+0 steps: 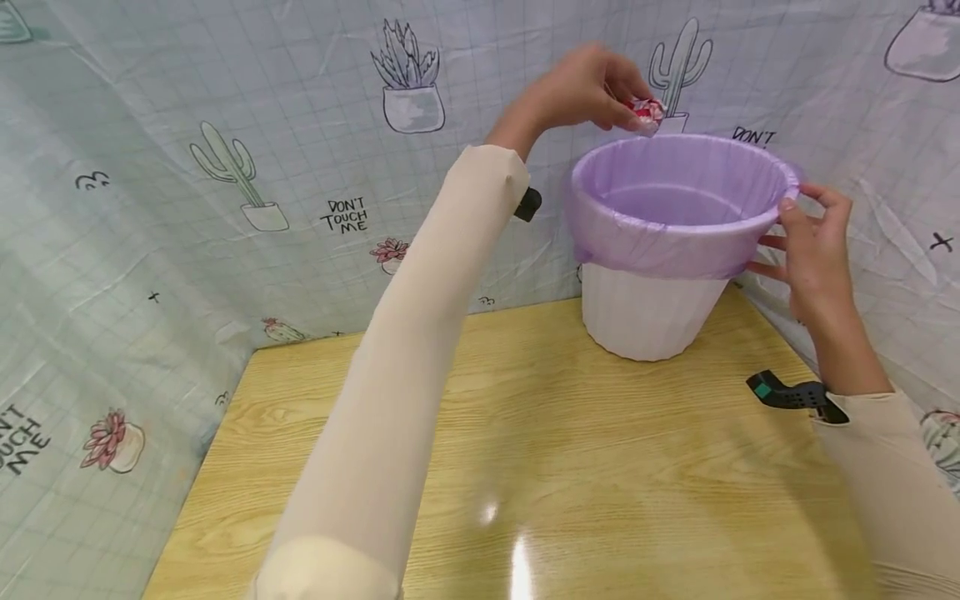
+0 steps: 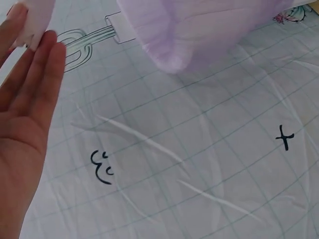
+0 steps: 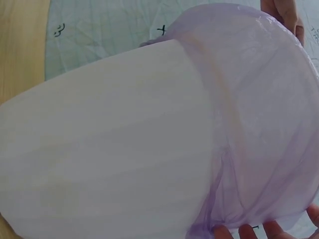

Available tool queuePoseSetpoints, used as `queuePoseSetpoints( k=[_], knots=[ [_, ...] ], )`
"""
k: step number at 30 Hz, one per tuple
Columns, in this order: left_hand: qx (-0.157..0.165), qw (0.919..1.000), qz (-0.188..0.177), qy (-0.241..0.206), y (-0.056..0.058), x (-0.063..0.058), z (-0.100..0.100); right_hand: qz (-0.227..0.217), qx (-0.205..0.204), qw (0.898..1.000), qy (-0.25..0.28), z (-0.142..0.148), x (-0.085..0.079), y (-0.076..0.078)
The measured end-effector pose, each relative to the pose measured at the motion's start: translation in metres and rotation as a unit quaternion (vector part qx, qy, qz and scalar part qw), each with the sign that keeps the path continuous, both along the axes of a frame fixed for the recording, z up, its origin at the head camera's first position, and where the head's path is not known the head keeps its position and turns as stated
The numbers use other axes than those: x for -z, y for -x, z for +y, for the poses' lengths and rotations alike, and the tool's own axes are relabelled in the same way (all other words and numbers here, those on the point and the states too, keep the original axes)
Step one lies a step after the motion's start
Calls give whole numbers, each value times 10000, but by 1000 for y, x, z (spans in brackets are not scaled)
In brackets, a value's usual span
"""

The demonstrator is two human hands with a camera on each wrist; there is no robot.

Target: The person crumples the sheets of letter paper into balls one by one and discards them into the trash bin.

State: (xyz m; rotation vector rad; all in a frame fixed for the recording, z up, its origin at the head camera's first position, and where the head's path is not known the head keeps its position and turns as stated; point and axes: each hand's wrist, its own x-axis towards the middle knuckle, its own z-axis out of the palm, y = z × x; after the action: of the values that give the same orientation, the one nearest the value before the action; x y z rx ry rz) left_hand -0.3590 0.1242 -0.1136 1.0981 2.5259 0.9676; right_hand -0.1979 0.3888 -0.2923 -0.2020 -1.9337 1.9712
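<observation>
My left hand pinches a crumpled red and white wrapper above the back left rim of a white trash can. In the left wrist view the wrapper's pale end shows between thumb and fingers. A purple bag lines the can and folds down over its rim. At the can's right side, my right hand grips the rim, thumb on top and fingers against the outside. Those fingertips appear along the bag's edge in the right wrist view. The can's bottom is hidden from above.
The can stands upright near the back right corner of a wood-grain table. A grid-patterned cloth with plant drawings hangs behind and at both sides. Black wrist mounts sit on both arms.
</observation>
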Motion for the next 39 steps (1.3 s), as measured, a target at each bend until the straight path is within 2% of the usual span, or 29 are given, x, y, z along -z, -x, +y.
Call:
queuePoseSetpoints(
  k=[7,12,15,18,21,25,30,34,39],
  knots=[
    [154,9963,-519,672,-2,-15,6,47,-108,9996,270,0,-3,-2],
    [310,9904,-735,1131,-5,-25,10,59,-140,9999,51,-2,-3,0],
    [83,9894,-894,1140,-6,-31,11,7,-156,9999,33,-3,-5,1],
    [-388,9912,-837,953,-6,-32,14,-44,-225,9997,43,0,-8,1],
    [-846,9912,-763,681,-7,-30,24,-54,-204,9998,-49,5,-11,-2],
    [-1280,9856,-914,614,-3,-23,40,-77,-159,9997,-181,6,-14,-5],
    [-1502,9779,-1241,755,5,-7,48,-1,-83,10000,46,-5,-13,-1],
    [-1542,9713,-1593,861,8,9,49,26,85,9998,183,-13,-12,2],
    [-1761,9637,-1881,702,9,21,50,-154,205,9994,-220,-18,-12,3]
  ],
)
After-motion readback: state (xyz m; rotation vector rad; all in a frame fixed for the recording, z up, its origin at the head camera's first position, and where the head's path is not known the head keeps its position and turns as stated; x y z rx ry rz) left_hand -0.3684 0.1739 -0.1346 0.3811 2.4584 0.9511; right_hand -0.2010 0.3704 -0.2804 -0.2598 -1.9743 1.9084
